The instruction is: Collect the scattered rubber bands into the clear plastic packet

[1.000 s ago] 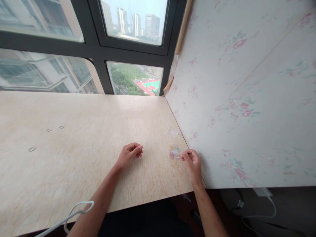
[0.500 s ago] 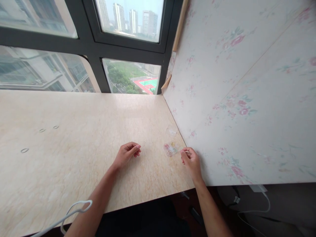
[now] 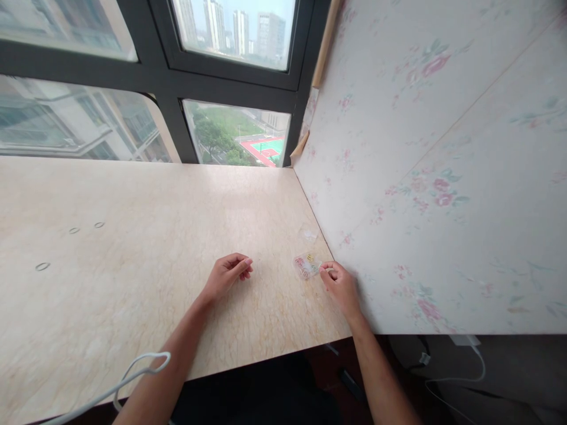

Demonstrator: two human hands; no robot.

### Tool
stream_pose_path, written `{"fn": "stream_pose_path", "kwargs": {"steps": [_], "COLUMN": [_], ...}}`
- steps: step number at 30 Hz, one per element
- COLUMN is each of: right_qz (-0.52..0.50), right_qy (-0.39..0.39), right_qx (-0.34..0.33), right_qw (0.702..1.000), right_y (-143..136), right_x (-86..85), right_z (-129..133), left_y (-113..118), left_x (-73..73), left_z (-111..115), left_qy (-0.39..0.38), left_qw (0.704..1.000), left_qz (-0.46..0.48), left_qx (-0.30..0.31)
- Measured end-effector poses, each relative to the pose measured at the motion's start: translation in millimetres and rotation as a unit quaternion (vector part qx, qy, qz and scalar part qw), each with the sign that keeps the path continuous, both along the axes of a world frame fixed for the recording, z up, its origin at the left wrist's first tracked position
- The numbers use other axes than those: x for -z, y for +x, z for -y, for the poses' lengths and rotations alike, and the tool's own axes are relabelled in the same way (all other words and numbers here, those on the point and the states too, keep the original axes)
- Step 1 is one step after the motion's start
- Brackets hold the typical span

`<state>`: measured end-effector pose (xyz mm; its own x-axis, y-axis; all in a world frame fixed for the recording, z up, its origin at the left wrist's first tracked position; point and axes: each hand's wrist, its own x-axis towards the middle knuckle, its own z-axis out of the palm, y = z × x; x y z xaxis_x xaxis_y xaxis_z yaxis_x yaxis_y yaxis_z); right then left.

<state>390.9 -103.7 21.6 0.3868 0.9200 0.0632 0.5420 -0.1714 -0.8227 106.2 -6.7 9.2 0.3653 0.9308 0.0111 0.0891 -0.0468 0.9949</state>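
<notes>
A small clear plastic box point(image 3: 300, 273) lies on the marble-patterned sill, close to the papered wall. Inside its compartments are several tiny pink, yellow and green pieces, too small to name. At the box's right edge is my right hand point(image 3: 342, 288), thumb and forefinger pinched together; whatever they hold is too small to make out. My left hand point(image 3: 227, 276) rests on the sill left of the box, fingers curled and thumb against the forefinger. Any object inside that pinch is hidden. Behind the box sits a clear plastic piece point(image 3: 310, 235).
Three thin dark rings, one of them nearest the front point(image 3: 42, 267), lie far left on the sill point(image 3: 146, 236). A white cable point(image 3: 146, 369) loops over my left forearm. The floral wall point(image 3: 398, 147) bounds the right side, and windows stand behind.
My right hand has shifted slightly left, closer against the box's right edge. My left hand keeps its pose. The whole view has tilted a little.
</notes>
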Motion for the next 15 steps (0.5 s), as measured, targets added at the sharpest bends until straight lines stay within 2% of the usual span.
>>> {"fn": "stream_pose_path", "kwargs": {"steps": [10,15], "right_qz": [-0.016,0.005], "right_qy": [0.002,-0.035], "right_qx": [0.0,0.002], "right_qw": [1.0,0.999], "right_y": [4.8,6.1], "right_x": [-1.2,-0.4], "right_z": [2.5,2.6], "left_y": [-0.3,-0.8], "left_x": [1.3,2.8], "left_z": [-0.1,-0.4], "left_qy": [0.008,0.007], "left_qw": [1.0,1.0], "left_qz": [-0.008,-0.011], "left_qx": [0.002,0.005]}}
